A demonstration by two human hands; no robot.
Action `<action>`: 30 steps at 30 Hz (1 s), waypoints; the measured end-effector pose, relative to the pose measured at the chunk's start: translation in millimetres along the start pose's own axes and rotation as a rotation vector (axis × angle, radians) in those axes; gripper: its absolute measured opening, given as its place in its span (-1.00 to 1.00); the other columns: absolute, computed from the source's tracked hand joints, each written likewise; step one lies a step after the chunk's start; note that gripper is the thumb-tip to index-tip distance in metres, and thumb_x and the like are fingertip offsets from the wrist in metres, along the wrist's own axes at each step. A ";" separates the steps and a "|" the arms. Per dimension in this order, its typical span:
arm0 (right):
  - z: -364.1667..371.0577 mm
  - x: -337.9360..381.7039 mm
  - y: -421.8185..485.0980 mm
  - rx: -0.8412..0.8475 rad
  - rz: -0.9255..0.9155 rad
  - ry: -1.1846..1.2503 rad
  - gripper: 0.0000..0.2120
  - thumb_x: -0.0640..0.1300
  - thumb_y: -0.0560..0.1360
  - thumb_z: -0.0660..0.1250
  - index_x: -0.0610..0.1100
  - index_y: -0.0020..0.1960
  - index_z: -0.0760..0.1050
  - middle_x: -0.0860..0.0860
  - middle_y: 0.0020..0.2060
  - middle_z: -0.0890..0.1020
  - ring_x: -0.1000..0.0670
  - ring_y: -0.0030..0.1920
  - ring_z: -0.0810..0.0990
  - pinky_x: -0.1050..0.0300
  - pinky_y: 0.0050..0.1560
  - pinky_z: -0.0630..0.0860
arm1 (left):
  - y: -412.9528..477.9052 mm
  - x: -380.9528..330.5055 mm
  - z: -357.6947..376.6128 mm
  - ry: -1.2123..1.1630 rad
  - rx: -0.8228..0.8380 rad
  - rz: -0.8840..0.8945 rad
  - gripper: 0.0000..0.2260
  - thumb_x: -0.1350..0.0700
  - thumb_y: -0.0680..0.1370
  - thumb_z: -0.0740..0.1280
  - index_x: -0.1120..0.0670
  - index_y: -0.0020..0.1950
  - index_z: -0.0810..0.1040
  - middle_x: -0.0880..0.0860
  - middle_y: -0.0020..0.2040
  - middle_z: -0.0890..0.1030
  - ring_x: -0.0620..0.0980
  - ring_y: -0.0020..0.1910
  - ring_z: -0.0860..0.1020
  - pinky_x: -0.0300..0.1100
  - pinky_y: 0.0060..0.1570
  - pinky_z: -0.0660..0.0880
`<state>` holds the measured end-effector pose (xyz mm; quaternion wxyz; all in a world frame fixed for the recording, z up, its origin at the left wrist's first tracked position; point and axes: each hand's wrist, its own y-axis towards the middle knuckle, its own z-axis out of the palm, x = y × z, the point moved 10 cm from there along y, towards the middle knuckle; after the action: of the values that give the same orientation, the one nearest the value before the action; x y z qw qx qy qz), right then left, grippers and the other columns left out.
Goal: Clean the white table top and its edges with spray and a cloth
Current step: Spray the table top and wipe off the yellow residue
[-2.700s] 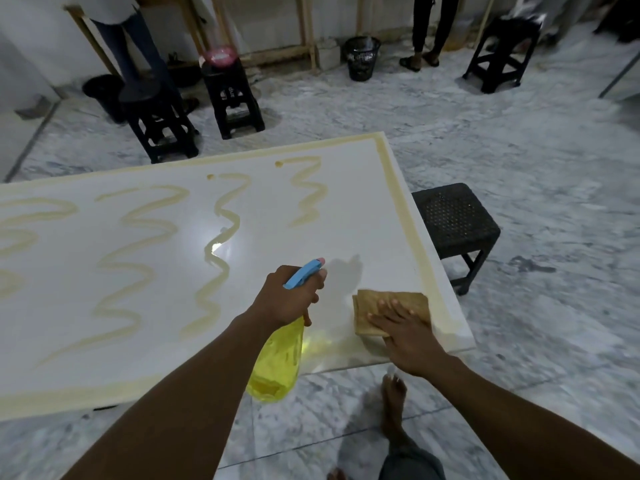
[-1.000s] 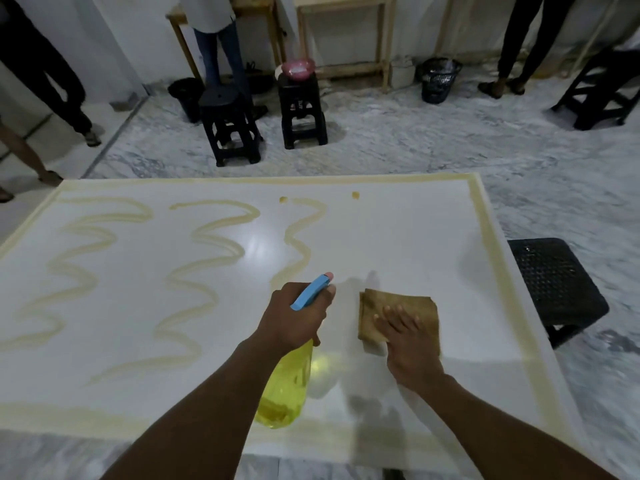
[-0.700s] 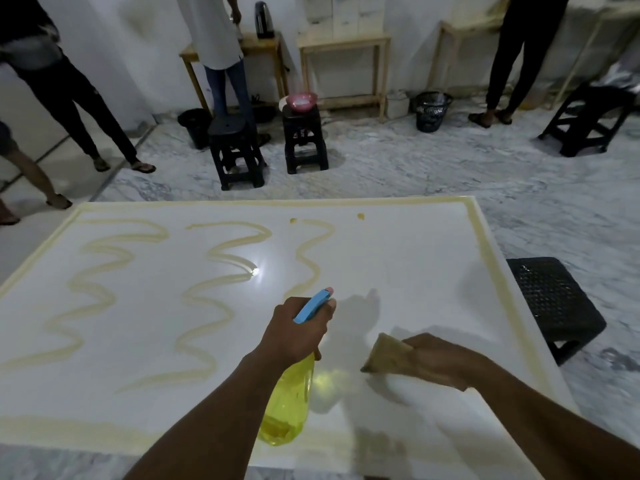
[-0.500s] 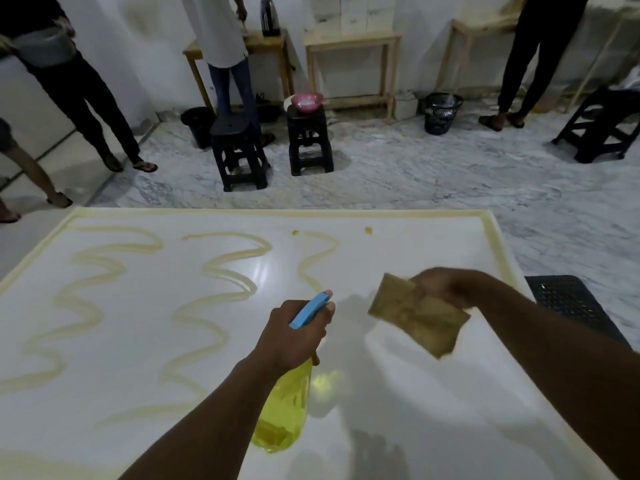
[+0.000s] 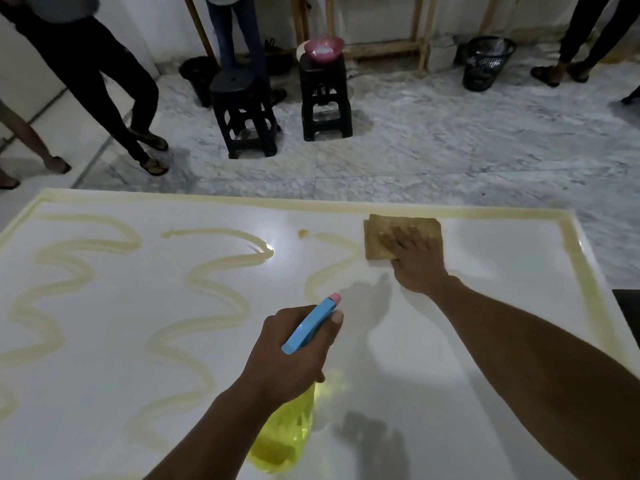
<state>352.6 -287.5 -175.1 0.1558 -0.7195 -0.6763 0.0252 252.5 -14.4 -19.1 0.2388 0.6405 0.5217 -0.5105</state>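
1. Cloth [image 5: 375, 237] now lies flat on the far side of the table [image 5: 485, 306]; 0.5 s ago it was in mid-air.
2. Risk: a loaded cloth may spread the yellow streaks [image 5: 225, 263] instead of lifting them.
3. Right hand [image 5: 414, 258] presses the cloth, fingers straight, arm stretched out.
4. Left hand [image 5: 294, 351] is wrapped round the spray bottle [image 5: 284, 434], near the table's near side.

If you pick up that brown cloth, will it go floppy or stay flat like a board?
Probably floppy: the cloth looks like soft fabric folded in layers, so it would likely droop or unfold. Pushed under the flat right hand, it should slide easily, since the white table top looks smooth and shiny. Likely light, too, being thin.
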 end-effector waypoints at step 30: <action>64.1 135.0 -439.5 0.006 0.317 1.042 -0.80 -0.18 0.53 0.28 0.01 -0.06 0.67 -0.02 -0.11 0.70 -0.11 -0.07 0.67 -0.02 0.02 0.57 | -274.3 38.2 -47.9 0.035 0.058 -0.009 -0.93 -0.07 0.65 0.41 -0.23 -0.01 0.67 0.26 -0.03 0.72 0.28 -0.07 0.71 0.04 -0.39 0.71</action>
<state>-76.2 -126.7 -99.0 0.4665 -0.7297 -0.3926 -0.3096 19.3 135.7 26.0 0.2087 0.6534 0.5138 -0.5153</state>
